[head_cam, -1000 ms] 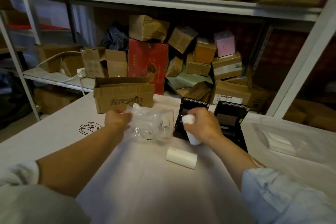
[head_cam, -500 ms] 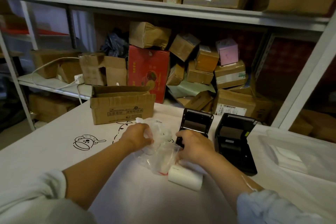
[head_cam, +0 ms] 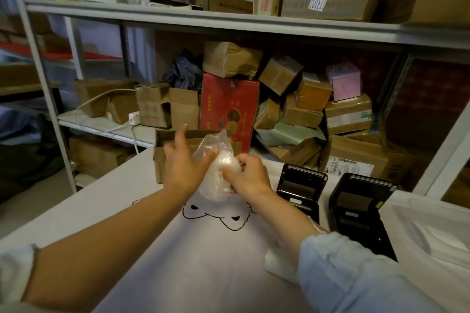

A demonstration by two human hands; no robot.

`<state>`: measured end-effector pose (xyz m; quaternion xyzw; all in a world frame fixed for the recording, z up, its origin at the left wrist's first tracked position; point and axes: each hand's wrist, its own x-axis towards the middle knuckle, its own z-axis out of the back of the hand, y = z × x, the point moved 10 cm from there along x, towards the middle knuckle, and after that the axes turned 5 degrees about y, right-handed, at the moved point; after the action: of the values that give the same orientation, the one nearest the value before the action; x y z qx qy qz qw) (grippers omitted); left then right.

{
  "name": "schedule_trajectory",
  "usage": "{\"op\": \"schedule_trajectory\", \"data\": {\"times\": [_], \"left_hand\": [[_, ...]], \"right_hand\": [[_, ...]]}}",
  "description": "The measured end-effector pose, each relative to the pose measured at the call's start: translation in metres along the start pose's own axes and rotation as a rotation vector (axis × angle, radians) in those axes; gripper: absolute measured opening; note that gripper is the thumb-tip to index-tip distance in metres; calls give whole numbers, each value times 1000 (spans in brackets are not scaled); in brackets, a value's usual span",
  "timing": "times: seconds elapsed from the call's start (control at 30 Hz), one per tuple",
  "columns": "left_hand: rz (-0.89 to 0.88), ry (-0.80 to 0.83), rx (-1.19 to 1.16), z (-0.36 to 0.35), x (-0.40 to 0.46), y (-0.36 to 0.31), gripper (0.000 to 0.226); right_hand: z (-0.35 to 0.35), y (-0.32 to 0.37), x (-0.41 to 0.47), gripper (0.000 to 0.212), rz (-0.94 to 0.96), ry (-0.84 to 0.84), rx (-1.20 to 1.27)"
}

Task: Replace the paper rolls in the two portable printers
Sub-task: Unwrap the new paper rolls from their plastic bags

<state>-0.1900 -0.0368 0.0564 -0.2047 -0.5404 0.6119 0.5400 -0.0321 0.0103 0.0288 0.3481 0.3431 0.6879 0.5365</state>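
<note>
Right now your left hand (head_cam: 183, 160) and right hand (head_cam: 250, 175) both pinch the clear plastic bag (head_cam: 216, 168) lifted above the worktop (head_cam: 203, 262), just left of the two open printers (head_cam: 300, 190). It looks light, soft and slippery, so grip the crumpled film firmly near its mouth.

- My table (head_cam: 76, 211) wears a white cloth with cartoon drawings.
- An open cardboard box (head_cam: 162, 160) sits at its far edge.
- Two black printers (head_cam: 300, 193) (head_cam: 361, 213), lids up, stand side by side at my right.
- One paper roll (head_cam: 277, 265) lies under my right sleeve.
</note>
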Motion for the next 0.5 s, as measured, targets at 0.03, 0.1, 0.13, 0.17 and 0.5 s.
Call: {"op": "schedule_trajectory", "data": {"times": [0.03, 0.1, 0.13, 0.17, 0.5], "left_hand": [[-222, -92, 221, 9, -4, -27, 66], [-608, 22, 488, -9, -15, -60, 58], [-680, 116, 522, -18, -13, -60, 59], [-671, 152, 494, -20, -6, -56, 58], [-162, 349, 1120, -26, 82, 48, 25]], "right_hand": [[4, 3, 4, 23, -7, -51, 51], [15, 11, 13, 25, -1, -146, 169], [23, 19, 19, 24, 21, -202, 198], [31, 27, 24, 22, 55, -262, 220], [20, 73, 70, 29, 201, -339, -19]]}}
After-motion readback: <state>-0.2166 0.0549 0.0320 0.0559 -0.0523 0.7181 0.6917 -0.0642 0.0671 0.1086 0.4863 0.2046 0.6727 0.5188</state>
